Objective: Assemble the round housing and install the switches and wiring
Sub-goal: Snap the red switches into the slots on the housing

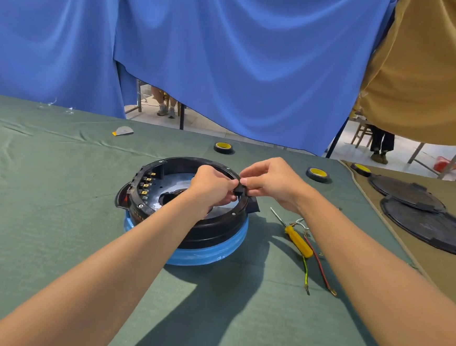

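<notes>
The round housing [216, 233] is sitting mid green table [56, 186] on a blue base [209, 256]. L hand [212, 188] & R hand [272, 184] are both pinching a small black part [238, 192] at its right rim. Switches [145, 185] are already sitting inside, left side. Wires [320, 267] & screwdriver [299, 241] are lying beside it, so wiring's prob. not done yet.

Screwdriver [298, 241] and wires [320, 267] right of housing [211, 234]
</notes>
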Demonstrator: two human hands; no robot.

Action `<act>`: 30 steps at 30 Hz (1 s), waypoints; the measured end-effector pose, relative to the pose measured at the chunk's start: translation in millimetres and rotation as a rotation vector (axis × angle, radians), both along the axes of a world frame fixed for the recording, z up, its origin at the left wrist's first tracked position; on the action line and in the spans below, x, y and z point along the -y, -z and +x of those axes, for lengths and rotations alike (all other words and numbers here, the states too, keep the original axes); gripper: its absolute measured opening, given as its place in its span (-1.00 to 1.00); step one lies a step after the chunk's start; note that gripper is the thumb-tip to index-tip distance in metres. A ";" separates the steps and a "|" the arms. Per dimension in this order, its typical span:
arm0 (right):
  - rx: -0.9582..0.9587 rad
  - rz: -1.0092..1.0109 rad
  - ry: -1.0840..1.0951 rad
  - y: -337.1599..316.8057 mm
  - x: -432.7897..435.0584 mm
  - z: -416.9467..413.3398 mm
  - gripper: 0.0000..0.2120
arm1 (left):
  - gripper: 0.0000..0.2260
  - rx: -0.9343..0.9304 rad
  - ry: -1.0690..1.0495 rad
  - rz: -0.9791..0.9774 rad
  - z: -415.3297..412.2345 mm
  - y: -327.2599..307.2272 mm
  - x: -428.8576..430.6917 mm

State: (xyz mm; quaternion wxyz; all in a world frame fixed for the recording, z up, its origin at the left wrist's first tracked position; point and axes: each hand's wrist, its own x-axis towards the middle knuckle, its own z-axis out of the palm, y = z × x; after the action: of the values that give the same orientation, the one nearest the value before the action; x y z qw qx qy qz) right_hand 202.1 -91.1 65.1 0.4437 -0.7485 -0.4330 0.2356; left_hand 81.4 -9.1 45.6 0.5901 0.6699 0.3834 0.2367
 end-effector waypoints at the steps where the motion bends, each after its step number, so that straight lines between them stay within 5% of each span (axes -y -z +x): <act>1: -0.053 0.021 0.049 2.0 -1.3 -1.2 -0.85 | -0.79 -0.007 -0.005 0.011 0.3 0.0 -0.1; 6: -0.202 0.031 0.218 8.8 -9.0 -6.9 -0.93 | -0.82 -0.068 -0.004 0.054 1.7 0.1 1.5; 24: -0.382 -0.081 0.293 11.9 -8.4 -7.3 -0.91 | -0.80 -0.059 -0.001 -0.078 1.4 -0.6 -0.1; 30: -0.379 -0.095 0.312 9.3 -8.4 -9.9 -0.89 | -0.85 -0.152 -0.003 0.179 1.8 6.0 -2.6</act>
State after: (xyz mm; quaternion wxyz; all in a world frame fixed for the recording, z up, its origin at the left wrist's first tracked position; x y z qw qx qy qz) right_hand 192.2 -82.7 55.8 0.5124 -0.7685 -0.2098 0.3207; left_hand 83.2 -6.5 39.6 0.4966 0.7355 0.4054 0.2194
